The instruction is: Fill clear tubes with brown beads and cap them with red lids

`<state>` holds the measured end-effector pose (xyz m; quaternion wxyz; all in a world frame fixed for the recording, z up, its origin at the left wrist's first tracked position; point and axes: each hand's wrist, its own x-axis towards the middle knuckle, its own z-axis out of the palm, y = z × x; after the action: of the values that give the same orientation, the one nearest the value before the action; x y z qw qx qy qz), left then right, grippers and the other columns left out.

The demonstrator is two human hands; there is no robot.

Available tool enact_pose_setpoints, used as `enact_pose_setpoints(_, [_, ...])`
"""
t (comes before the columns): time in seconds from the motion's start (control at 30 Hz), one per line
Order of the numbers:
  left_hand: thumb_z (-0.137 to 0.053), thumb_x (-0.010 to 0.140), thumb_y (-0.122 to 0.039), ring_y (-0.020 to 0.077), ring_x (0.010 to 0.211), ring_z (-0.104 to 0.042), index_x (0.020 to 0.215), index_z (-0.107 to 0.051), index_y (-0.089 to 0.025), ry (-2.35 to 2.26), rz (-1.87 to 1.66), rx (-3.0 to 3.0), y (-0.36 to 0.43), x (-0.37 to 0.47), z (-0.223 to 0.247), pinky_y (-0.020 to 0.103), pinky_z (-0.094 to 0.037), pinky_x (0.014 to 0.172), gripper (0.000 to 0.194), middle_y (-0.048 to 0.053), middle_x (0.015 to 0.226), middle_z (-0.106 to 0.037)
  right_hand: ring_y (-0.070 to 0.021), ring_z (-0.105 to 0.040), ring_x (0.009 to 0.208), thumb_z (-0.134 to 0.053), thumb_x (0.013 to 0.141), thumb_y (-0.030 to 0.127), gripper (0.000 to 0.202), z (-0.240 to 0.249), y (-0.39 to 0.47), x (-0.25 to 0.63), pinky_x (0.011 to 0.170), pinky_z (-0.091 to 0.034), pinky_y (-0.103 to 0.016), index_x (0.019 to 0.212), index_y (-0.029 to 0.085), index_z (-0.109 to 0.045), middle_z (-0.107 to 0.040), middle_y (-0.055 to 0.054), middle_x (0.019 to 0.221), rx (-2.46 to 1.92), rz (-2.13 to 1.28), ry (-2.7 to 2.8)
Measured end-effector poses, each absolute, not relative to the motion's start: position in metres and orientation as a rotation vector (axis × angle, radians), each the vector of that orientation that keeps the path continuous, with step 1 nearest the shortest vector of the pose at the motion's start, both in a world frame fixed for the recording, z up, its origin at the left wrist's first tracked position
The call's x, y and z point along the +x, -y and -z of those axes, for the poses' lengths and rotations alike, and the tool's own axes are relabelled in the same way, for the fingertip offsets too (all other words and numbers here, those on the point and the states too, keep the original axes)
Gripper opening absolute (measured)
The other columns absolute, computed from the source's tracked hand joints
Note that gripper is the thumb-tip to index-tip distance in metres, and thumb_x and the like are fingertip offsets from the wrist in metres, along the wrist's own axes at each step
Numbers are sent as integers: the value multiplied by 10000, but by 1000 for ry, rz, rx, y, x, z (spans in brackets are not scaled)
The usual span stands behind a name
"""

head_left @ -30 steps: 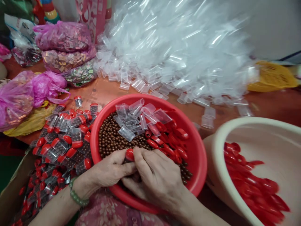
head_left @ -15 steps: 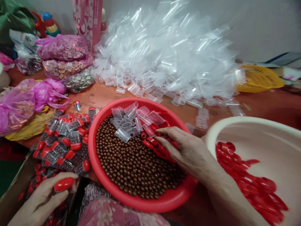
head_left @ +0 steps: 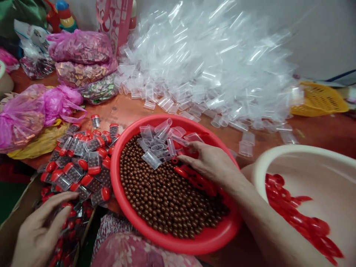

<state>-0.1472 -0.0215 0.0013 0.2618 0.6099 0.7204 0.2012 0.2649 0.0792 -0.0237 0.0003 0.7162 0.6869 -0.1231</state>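
Note:
My left hand (head_left: 41, 230) is open, thumb and fingers apart, over filled containers with red caps (head_left: 73, 172) at the lower left. Over the right side of a red basin (head_left: 118, 178), my right hand (head_left: 205, 159) has its fingers closed at the edge of clear tubes and red caps (head_left: 194, 178); what it grips, if anything, is too hidden to make out. Brown balls (head_left: 155, 193) fill much of the basin. Several clear tubes (head_left: 158, 146) lie on top of them near the back.
A big heap of clear tubes (head_left: 200, 66) covers the table's back. Right stands a white basin (head_left: 267, 159) with red caps (head_left: 300, 215). A yellow basket (head_left: 319, 99) sits behind it. Pink bags (head_left: 80, 48) are stacked at the back left, and a box of filled containers is lower left.
The red-capped piece in my left hand has been let go, and its fingers have opened. My right hand has shifted slightly among the tubes and caps. The view has turned a little left.

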Motion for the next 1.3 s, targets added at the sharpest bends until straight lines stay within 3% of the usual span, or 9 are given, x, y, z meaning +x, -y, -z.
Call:
enact_pose_setpoints(0.1, [-588, 873, -240, 206, 901, -697, 971, -688, -347, -1492, -870, 1814, -2, -79, -11, 368, -562, 875, 176, -55, 987, -744, -239, -636, 780, -608, 849, 447, 284, 26, -81, 266, 616, -433, -315, 838, 166, -647, -661, -101, 879, 2212, 367, -2149])
enact_pose_setpoints(0.2, [-560, 881, -122, 174, 926, -680, 1022, -656, -215, -1072, -972, 1963, -28, -33, -6, 302, -549, 859, 194, 33, 1000, -736, -237, -620, 803, -624, 834, 471, 317, 25, -81, 265, 621, -439, -317, 887, 162, -671, -622, -119, 970, 2220, 323, -2129])
enact_pose_setpoints(0.37, [-451, 930, -109, 205, 937, -626, 1014, -631, -94, -839, -657, 2370, -73, 17, 2, 350, -513, 878, 199, 112, 985, -697, -226, -620, 781, -605, 837, 467, 311, 21, -81, 259, 592, -420, -307, 886, 174, -694, -625, -112, 964, 2229, 288, -2094])
enact_pose_setpoints(0.53, [-511, 884, -132, 280, 1083, -550, 1063, -626, -125, -442, -314, 2875, -108, 58, 7, 399, -476, 830, 212, 114, 1154, -642, -240, -653, 764, -561, 832, 306, 194, 21, -88, 251, 579, -386, -295, 904, 175, -684, -702, -101, 864, 2229, 373, -2081])
enact_pose_setpoints(0.63, [-508, 901, -173, 324, 1211, -478, 968, -674, -153, -307, -213, 3038, -121, 70, 16, 445, -427, 873, 181, 107, 1233, -616, -241, -662, 710, -578, 794, 267, 205, 24, -90, 252, 570, -394, -292, 947, 165, -669, -717, -96, 800, 2268, 457, -2082])
enact_pose_setpoints(0.87, [-484, 933, -186, 281, 1110, -534, 953, -682, -156, -384, -146, 3064, -137, 68, 16, 402, -385, 786, 201, 90, 1134, -656, -225, -670, 752, -643, 790, 391, 489, 23, -73, 262, 615, -491, -312, 1192, 125, -559, -716, -106, 970, 2345, 643, -2256])
enact_pose_setpoints(0.97, [-478, 934, -181, 279, 1076, -545, 920, -689, -158, -420, -128, 3036, -138, 66, 12, 416, -360, 802, 213, 79, 1095, -679, -228, -650, 708, -611, 816, 390, 372, 20, -67, 266, 581, -481, -321, 1093, 143, -618, -698, -97, 895, 2226, 688, -2464])
enact_pose_setpoints(1.1, [-491, 911, -162, 276, 971, -580, 905, -697, -160, -505, -125, 3002, -139, 68, 14, 440, -334, 801, 206, 71, 1074, -693, -221, -643, 714, -557, 849, 328, 180, 22, -66, 265, 654, -494, -336, 892, 186, -658, -677, -78, 823, 2016, 708, -2578])
enact_pose_setpoints(1.3, [-469, 907, -170, 274, 987, -590, 925, -713, -167, -536, -97, 2916, -142, 71, 17, 460, -324, 864, 244, 61, 1163, -683, -242, -644, 786, -599, 830, 439, 295, 31, -61, 253, 690, -494, -355, 938, 170, -652, -668, -109, 937, 2008, 617, -2483])
